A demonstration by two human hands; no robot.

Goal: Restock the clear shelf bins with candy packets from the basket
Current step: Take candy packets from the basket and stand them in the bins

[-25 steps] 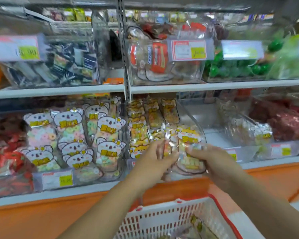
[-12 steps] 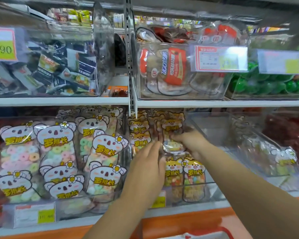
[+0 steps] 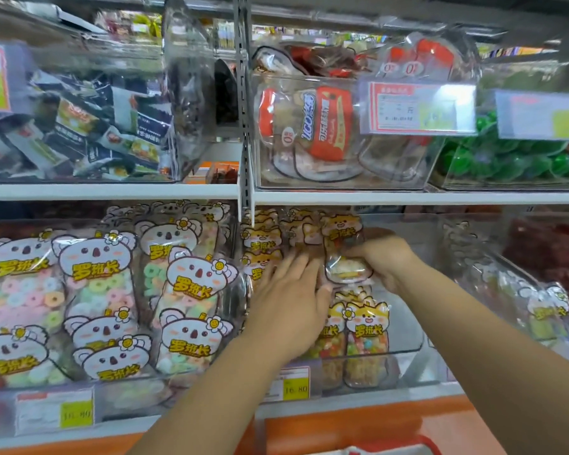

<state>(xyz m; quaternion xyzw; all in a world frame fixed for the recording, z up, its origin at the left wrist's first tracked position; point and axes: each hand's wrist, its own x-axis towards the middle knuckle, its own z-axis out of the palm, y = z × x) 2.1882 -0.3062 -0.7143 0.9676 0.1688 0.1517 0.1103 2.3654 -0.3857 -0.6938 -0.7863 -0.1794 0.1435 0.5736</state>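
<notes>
The right hand slots a fox-face candy packet into the centre clear bin.
It grips the packet upright at mid-frame; the left hand, fingers straight, presses the stocked packets aside. The bin looks partly filled, with room at its right. The basket shows only its rim at the bottom edge, contents hidden.

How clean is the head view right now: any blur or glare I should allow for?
Head view: left hand blurred by motion at the fingers; right hand and its candy packet sharper; glare streaks the upper clear bin; upper price tag smeared, print unreadable; lower price tag legible.
</notes>
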